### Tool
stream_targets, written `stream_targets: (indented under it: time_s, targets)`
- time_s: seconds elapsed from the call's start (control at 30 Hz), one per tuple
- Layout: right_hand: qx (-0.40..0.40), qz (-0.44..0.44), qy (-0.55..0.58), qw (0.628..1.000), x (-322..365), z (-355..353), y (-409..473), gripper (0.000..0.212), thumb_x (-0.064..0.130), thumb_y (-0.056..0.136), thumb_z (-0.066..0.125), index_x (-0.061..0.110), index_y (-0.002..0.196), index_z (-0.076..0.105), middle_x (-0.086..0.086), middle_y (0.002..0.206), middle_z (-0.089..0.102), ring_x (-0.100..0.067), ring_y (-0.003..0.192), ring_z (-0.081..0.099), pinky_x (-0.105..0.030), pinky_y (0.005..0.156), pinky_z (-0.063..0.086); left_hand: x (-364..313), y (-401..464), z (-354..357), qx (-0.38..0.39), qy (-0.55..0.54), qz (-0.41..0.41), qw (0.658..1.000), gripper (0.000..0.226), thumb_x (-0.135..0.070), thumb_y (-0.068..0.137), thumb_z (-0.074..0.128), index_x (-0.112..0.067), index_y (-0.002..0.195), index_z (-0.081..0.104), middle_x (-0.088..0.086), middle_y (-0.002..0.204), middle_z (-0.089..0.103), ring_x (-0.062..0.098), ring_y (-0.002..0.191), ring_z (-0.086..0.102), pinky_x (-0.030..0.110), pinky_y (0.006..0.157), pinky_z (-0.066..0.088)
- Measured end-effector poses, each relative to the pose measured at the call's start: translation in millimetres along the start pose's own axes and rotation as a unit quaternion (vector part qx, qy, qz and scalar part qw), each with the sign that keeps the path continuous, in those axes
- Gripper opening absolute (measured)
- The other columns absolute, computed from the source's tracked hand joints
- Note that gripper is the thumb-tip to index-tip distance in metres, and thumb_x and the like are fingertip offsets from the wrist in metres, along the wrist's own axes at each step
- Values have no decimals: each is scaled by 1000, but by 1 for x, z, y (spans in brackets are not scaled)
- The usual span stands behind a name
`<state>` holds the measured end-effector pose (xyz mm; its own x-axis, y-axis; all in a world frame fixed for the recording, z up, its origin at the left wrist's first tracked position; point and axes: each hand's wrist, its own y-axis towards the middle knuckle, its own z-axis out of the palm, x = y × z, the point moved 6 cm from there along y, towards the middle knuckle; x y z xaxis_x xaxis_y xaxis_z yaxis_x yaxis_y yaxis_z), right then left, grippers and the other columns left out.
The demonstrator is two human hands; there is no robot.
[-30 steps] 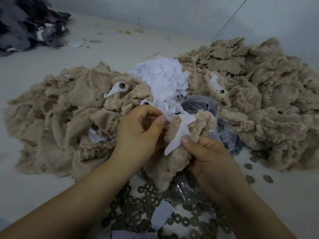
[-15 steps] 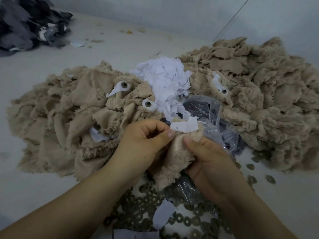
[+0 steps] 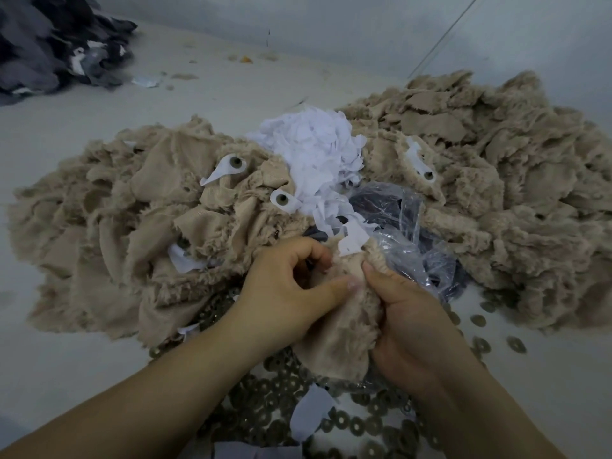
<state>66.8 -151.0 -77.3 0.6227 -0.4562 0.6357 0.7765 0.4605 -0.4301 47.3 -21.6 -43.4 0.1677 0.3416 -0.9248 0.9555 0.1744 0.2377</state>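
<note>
Pinching a small beige fluffy plush fabric piece point(image 3: 344, 332) from both sides, we are curling the fingers point(image 3: 314, 255) of our left hand point(image 3: 288, 293) around its upper left edge, with the thumb lying across the front. Our right hand point(image 3: 407, 326) is gripping the right edge, its thumb pressing near the top and the other fingers hidden behind the plush. The piece is hanging upright between the two hands, low in the middle of the view. A white flat cut patch point(image 3: 352, 241) is sticking up at its twelve o'clock, touching its top edge.

At one o'clock from the hands a crumpled clear plastic bag point(image 3: 405, 223) is lying just beside them. At twelve o'clock a heap of white scraps point(image 3: 318, 150) is sitting on the wide beige plush pile point(image 3: 116, 210), which is spreading from nine o'clock round to three. At six o'clock grey-brown flat rings point(image 3: 265, 409) are covering the pale table point(image 3: 49, 342). At ten o'clock, well apart, a dark grey fabric pile point(image 3: 49, 44) is lying.
</note>
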Motion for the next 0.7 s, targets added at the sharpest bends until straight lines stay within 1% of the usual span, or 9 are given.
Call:
stream_targets:
  time_s: [0.1, 0.13, 0.2, 0.27, 0.33, 0.4, 0.5, 0.57, 0.7]
  targets:
    - [-14, 0, -7, 1000, 0, -3, 1, 35, 18, 100, 46, -5, 119, 64, -26, 111, 70, -35, 100, 72, -42, 81, 61, -4, -1, 2, -28, 41, 33, 998, 13, -8, 81, 78, -8, 74, 67, 2, 75, 63, 14, 68, 58, 30, 63, 50]
    - [-20, -2, -14, 1000, 0, -4, 1, 35, 19, 101, 47, -4, 120, 64, -25, 112, 71, -35, 101, 71, -44, 84, 60, -2, 0, 2, -34, 32, 29, 998, 13, -3, 83, 74, -6, 73, 67, 2, 73, 65, 14, 67, 59, 29, 62, 50]
    - [-27, -4, -24, 999, -1, -6, 2, 38, 23, 100, 47, -3, 122, 64, -25, 113, 70, -36, 104, 70, -46, 89, 57, 4, 1, 3, -30, -27, -18, 999, 15, 1, 88, 68, -4, 74, 67, -3, 64, 63, 5, 54, 55, 18, 52, 44]
    - [-30, -3, -30, 999, -3, -7, 3, 42, 29, 101, 45, -1, 123, 63, -24, 115, 70, -36, 106, 69, -46, 89, 57, 10, 3, 4, -15, -94, -78, 992, 19, -1, 92, 62, -6, 74, 65, -8, 54, 57, 2, 46, 49, 12, 47, 39]
    - [-26, -9, -37, 999, -3, -8, 3, 46, 36, 101, 46, 0, 122, 65, -23, 117, 69, -35, 109, 68, -46, 90, 58, 13, 4, 5, 1, -124, -109, 986, 21, -5, 96, 58, -6, 75, 63, -4, 54, 55, 11, 49, 47, 18, 47, 39]
    - [-22, -20, -41, 999, -1, -8, 3, 46, 40, 95, 53, 3, 116, 71, -23, 117, 70, -34, 109, 69, -45, 88, 58, 13, 6, 6, 14, -141, -117, 983, 21, -7, 98, 55, -1, 79, 61, 4, 58, 54, 20, 55, 44, 26, 49, 39]
    - [6, -24, -49, 998, -1, -3, 0, 34, 29, 91, 62, 4, 111, 73, -23, 115, 70, -34, 106, 70, -41, 84, 60, 12, 7, 8, 30, -154, -115, 981, 21, -7, 99, 53, 8, 84, 56, 13, 67, 52, 25, 61, 43, 35, 57, 39]
    - [9, -10, -45, 999, -2, -3, 0, 28, 20, 85, 68, 4, 108, 75, -23, 113, 71, -35, 102, 71, -41, 81, 61, 10, 7, 7, 40, -153, -109, 981, 22, -4, 98, 52, 11, 82, 54, 13, 69, 49, 23, 63, 41, 33, 59, 38]
    - [2, 8, -36, 999, -6, -5, 1, 36, 17, 81, 71, 1, 113, 72, -25, 113, 70, -38, 105, 69, -46, 91, 57, 10, 7, 6, 35, -129, -109, 985, 22, -3, 97, 55, 7, 78, 58, 12, 64, 48, 21, 59, 42, 28, 56, 36]
